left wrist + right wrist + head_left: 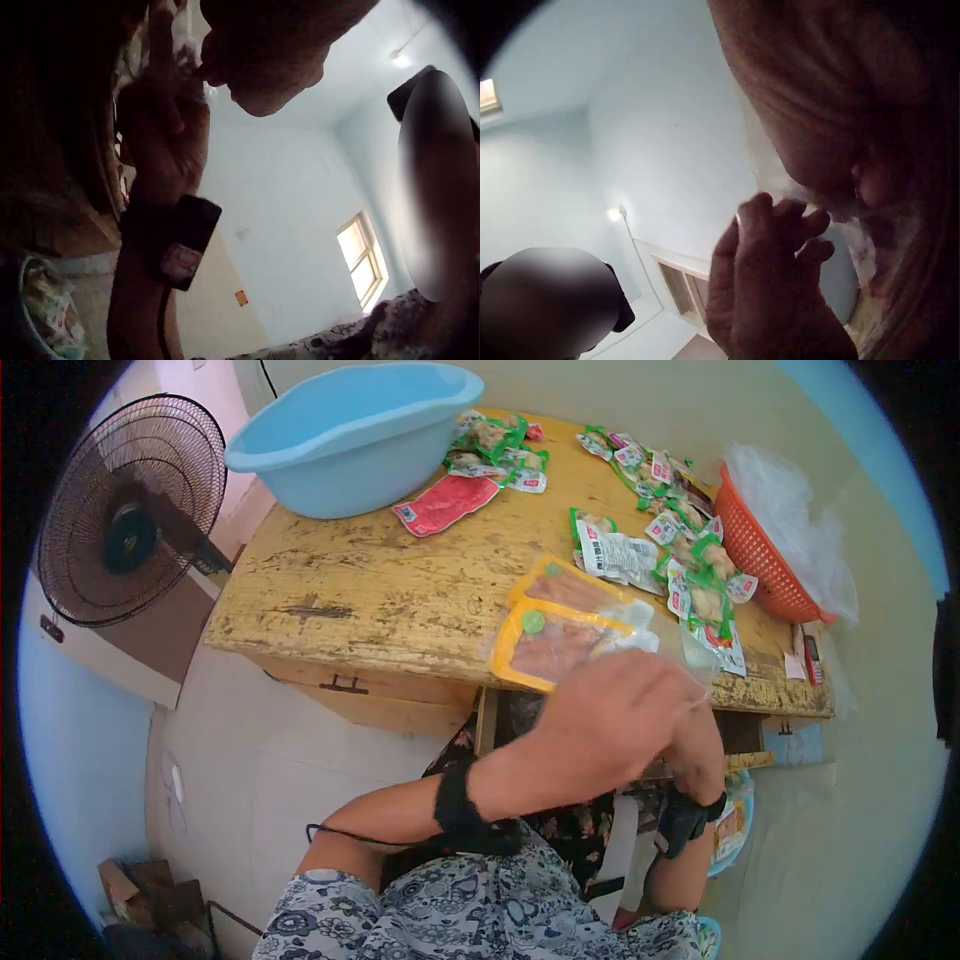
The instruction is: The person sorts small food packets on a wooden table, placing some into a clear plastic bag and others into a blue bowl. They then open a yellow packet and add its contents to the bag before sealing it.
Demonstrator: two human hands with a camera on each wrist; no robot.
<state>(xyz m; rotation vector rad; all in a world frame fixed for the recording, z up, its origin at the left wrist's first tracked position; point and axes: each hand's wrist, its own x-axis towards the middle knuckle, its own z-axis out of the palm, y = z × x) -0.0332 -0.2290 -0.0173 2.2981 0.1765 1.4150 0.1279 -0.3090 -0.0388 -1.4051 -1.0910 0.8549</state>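
Note:
My left hand (605, 718) is over the table's front edge, fingers curled and pinching clear plastic. Close behind it, partly covered, my right hand (698, 748) grips the same clear plastic bag (697, 665). In the right wrist view, the left fingers (769, 240) meet the film near the right thumb (874, 184). Just beyond the hands lie two yellow-edged packs of pinkish meat, the nearer pack (550, 645) overlapping the farther pack (565, 588). The left hand hides part of the nearer pack.
Small green-edged food packets (705, 565) lie across the worn yellow table (380, 585). A blue basin (350, 455) and a red packet (445, 507) are at the left. An orange basket (755, 550) stands right. Below the hands a drawer (745, 732) is pulled out. A fan (130, 510) stands left.

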